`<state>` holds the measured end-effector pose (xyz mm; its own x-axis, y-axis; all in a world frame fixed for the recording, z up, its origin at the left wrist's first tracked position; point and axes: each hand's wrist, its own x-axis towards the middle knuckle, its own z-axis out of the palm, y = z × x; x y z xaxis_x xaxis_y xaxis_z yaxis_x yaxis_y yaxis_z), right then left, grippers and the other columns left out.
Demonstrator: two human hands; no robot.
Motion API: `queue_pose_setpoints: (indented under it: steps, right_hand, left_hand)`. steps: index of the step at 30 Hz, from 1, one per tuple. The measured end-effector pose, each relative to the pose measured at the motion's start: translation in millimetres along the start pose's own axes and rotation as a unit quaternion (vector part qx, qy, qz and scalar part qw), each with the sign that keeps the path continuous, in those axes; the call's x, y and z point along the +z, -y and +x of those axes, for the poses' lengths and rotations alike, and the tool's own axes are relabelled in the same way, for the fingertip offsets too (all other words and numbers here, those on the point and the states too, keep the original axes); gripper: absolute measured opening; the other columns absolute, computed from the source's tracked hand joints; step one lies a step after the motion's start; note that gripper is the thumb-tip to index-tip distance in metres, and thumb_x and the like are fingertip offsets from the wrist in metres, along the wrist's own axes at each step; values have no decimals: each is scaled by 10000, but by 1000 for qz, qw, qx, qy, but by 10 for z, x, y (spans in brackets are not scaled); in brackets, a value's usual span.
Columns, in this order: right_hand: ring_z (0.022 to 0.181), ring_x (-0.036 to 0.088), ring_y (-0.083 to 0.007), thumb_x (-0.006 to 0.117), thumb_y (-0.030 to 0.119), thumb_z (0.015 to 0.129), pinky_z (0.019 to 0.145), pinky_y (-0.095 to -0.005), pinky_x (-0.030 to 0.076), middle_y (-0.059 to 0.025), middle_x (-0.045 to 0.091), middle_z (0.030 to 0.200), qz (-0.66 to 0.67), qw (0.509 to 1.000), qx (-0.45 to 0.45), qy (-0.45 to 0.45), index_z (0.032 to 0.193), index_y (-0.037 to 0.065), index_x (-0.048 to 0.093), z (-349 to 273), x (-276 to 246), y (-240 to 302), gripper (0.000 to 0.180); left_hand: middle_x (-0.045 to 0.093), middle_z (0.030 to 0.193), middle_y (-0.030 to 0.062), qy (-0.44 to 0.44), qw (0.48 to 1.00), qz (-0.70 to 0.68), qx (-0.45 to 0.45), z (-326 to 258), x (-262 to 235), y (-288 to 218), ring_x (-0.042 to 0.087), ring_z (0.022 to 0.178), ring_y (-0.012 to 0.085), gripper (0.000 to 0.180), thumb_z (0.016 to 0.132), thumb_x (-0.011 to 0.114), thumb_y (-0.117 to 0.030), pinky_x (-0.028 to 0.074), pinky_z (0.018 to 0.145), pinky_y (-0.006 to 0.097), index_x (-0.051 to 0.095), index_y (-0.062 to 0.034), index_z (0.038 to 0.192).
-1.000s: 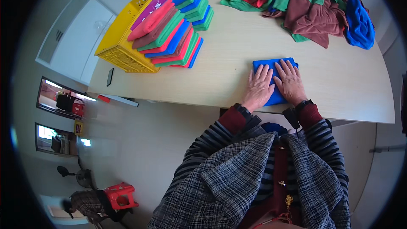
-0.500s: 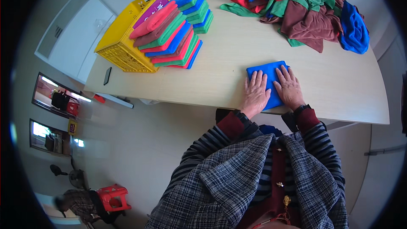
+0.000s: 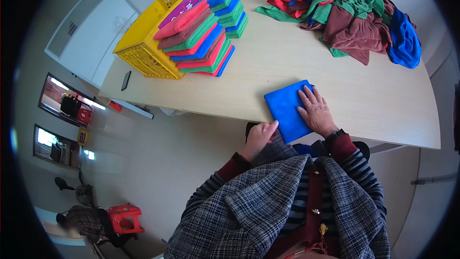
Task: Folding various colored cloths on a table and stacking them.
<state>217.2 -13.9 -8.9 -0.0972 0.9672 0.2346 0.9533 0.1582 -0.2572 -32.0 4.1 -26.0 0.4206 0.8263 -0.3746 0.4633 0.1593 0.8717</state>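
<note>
A folded blue cloth [image 3: 286, 108] lies at the front edge of the table, its near corner reaching past the edge. My right hand [image 3: 316, 112] rests on its right side, open, fingers stretched out and pressed lightly down. Just off the cloth's left edge, my left hand [image 3: 261, 139] is closed, with the plaid jacket front [image 3: 279, 149] gathered in its fingers. The thumb tip comes close to the cloth; whether it touches is hard to tell.
Stacks of folded red, green, brown and blue cloths [image 3: 199, 43] stand beside a yellow crate [image 3: 143, 52]. A loose heap of cloths [image 3: 352, 19] lies at the far right. A phone [image 3: 126, 80] is near the table's left end. Another person [image 3: 84, 223] sits at the lower left.
My left hand has left the blue cloth, moved down and left, and closed on the jacket. The cloth has shifted left and toward me; my right hand stays on it.
</note>
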Motion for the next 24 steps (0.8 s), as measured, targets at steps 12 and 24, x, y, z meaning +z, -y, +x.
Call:
queue_pose_setpoints:
  steps: [12,24]
  right_hand:
    - [1431,348,-376,546,279,982,1173,-493,284,-179,410,1526,179,984,-8,-25,1448,47,462,-299,81,-19,528]
    - [1397,406,-323,571,215,944,1186,-461,275,-156,503,1447,14,997,12,-72,1366,24,529,-450,2,-125,465]
  left_hand:
    - [640,1246,145,18,921,-386,59,-190,-229,-348,648,1099,234,500,924,684,-182,548,939,404,505,-3,1356]
    - [660,1213,149,-150,885,-332,289,259,-2760,-2764,646,1110,290,460,907,706,-225,554,944,462,562,-17,1291]
